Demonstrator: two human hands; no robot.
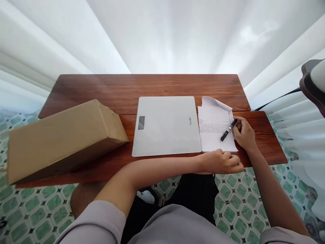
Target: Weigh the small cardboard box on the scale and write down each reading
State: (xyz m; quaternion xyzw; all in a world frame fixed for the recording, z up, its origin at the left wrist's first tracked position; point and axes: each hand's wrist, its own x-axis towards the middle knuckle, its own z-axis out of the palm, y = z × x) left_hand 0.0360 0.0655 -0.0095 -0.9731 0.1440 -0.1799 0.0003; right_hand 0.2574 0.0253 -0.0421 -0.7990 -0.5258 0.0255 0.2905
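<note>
A stack of white paper sheets (212,142) with rows of small marks lies on the right of the table, its top right corner curled over. My right hand (245,134) rests at the right edge of the sheets, fingers closed around the upper end of a black marker pen (228,130) that slants over the paper. My left hand (224,162) lies just below the sheets at the front table edge, fingers curled in a loose fist, with nothing seen in it. Left of the paper sits a flat white scale (166,128) with a small grey display.
A closed brown cardboard box (58,135) stands on the left of the dark red wooden table (157,84), jutting past its front edge. White curtains (162,37) hang behind. A dark curved-edged object (315,81) is at the far right. The floor has green patterned tiles.
</note>
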